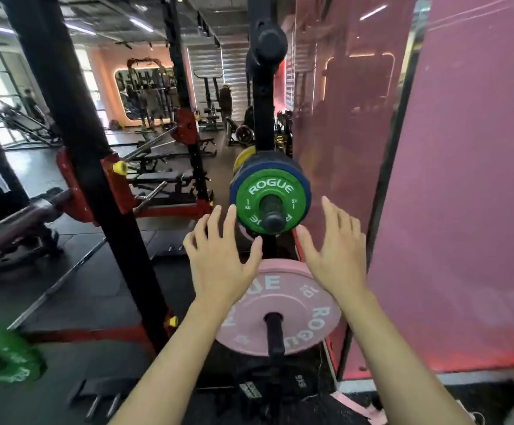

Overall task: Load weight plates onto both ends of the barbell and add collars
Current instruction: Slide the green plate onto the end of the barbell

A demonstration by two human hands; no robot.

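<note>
- Two hands reach toward the green plate, which sits on a storage peg on the black rack post.
- The left hand is just left of and below the green plate. Its fingers are spread and loose. They hold nothing, though one fingertip is at the plate's rim.
- The right hand is just right of and below the green plate. Its fingers are spread too, and it holds nothing.
- A blue plate sits right behind the green plate on the same peg.
- A pink plate hangs on a lower peg, right under the green plate.
- The barbell rests far left of the green plate. I see no plate on the end that shows, and no collars anywhere.
- A blurry green shape lies low and far left of the green plate. It may be another plate, but I cannot tell.
- I think the job is near its start. The plates still need carrying and sliding on, and then the collars go on.
- A pink wall panel stands close on the right of the green plate, so room there is tight.
- A thick black upright stands between the green plate and the barbell, so the plate must go around it.
- The floor left of the green plate looks open for walking.
</note>
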